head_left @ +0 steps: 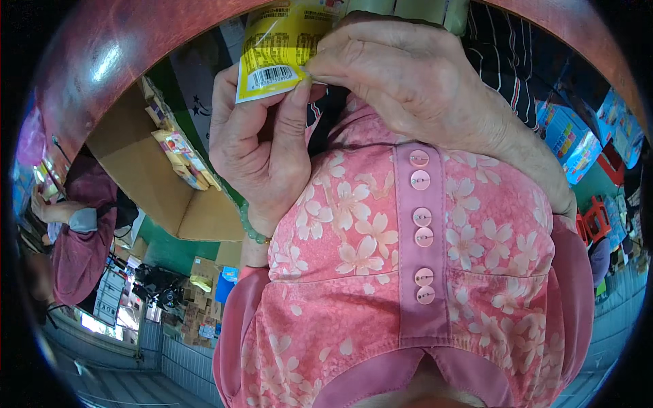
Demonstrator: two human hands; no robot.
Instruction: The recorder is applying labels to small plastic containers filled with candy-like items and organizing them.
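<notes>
Yellow packet [277, 47] between left hand [262, 139] and right hand [415, 78], corner pinched by both.

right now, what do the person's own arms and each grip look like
The left grip wears a green beaded bracelet at the wrist; the right grip shows none. Neither is gloved. Plain pink sleeves stop short of both.

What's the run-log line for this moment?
Left hand: holding yellow packet | right hand: pinching packet's edge | green bracelet: left wrist | cardboard box: person's left
</notes>
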